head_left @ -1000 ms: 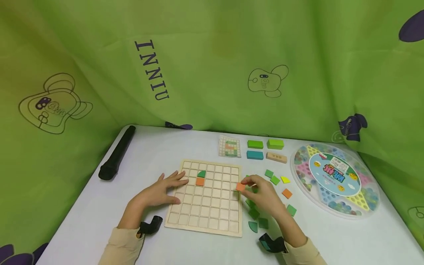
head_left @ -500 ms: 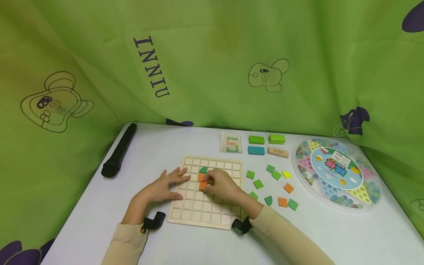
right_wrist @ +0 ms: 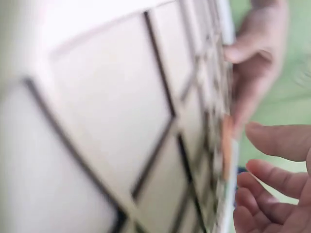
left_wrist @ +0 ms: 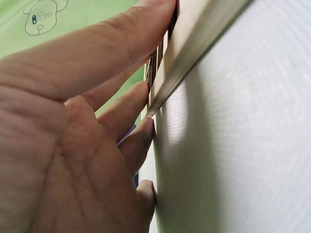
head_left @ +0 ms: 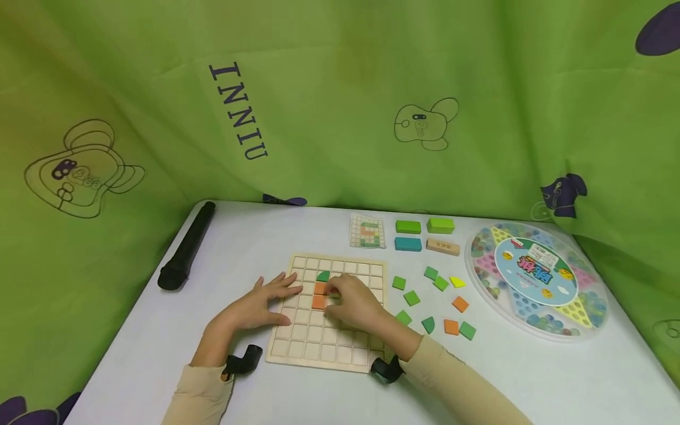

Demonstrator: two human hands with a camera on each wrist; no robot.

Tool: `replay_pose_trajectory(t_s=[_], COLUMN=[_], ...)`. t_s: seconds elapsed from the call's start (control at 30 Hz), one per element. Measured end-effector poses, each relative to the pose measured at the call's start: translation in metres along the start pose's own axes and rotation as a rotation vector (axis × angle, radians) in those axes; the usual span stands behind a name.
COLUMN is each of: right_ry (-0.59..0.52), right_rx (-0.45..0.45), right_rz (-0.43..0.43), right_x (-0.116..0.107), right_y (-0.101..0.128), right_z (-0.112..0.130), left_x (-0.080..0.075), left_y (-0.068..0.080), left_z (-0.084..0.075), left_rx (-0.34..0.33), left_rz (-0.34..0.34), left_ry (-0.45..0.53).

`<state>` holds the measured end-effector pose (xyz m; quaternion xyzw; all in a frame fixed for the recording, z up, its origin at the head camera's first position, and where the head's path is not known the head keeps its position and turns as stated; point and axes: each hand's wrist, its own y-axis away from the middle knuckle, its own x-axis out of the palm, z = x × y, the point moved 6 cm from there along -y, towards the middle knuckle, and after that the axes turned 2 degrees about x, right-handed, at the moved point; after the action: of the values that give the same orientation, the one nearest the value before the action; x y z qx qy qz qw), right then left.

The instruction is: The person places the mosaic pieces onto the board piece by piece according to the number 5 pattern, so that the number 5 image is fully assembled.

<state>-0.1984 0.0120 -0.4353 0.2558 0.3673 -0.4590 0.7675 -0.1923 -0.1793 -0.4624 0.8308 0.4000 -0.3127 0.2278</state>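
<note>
Left hand (head_left: pixel 260 307) lies flat, fingers (left_wrist: pixel 124 114) spread on the grid board's (head_left: pixel 325 345) left edge; right hand (head_left: pixel 353 302), fingers loosely bent, touches an orange tile (head_left: pixel 319 302) at frame centre.

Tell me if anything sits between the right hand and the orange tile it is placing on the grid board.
Nothing visible does: the right hand already touches the orange tile on the grid board.

The grid board (head_left: pixel 332 316) is pale, matt wood with smooth cells. The desk (head_left: pixel 265 236) has a white, finely woven, matt cover. The backdrop (head_left: pixel 340 106) is green printed cloth. The marble game's lid (head_left: pixel 536 280) is glossy clear plastic.
</note>
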Motion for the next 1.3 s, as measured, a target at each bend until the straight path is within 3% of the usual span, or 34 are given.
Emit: replay_pose_trajectory(t_s=[0.2,0.37,0.53,0.67,0.83,1.03,1.17,1.3], right_ry=[-0.086,-0.028,0.045,0.090,0.136,0.044,-0.069,-0.089], right_rx=[0.029,0.062,0.189,0.245,0.220,0.111,0.041,-0.037], right_rz=[-0.126,-0.217,-0.195,-0.139,-0.168,-0.211,-0.152,-0.043], right_x=[-0.040,-0.074,-0.097,-0.098,-0.097,-0.090,-0.067,-0.038], right_y=[0.048,0.098,0.135,0.147,0.143,0.109,0.075,0.041], right_z=[-0.036,-0.085,-0.128,-0.149,-0.147,-0.102,-0.066,-0.038], left_x=[0.000,0.000,-0.002,-0.002,0.001,0.001,0.001,0.003], left_y=[0.001,0.000,0.002,0.002,0.001,0.002,0.001,0.000], left_z=[0.001,0.001,-0.001,-0.001,0.001,0.004,0.004,0.003], left_rx=[-0.001,-0.006,-0.010,-0.007,0.004,0.000,-0.001,-0.003], left_rz=[-0.004,0.002,0.001,-0.001,0.001,-0.004,-0.003,0.000], left_ry=[0.018,0.023,0.027,0.034,0.034,0.033,0.026,0.024])
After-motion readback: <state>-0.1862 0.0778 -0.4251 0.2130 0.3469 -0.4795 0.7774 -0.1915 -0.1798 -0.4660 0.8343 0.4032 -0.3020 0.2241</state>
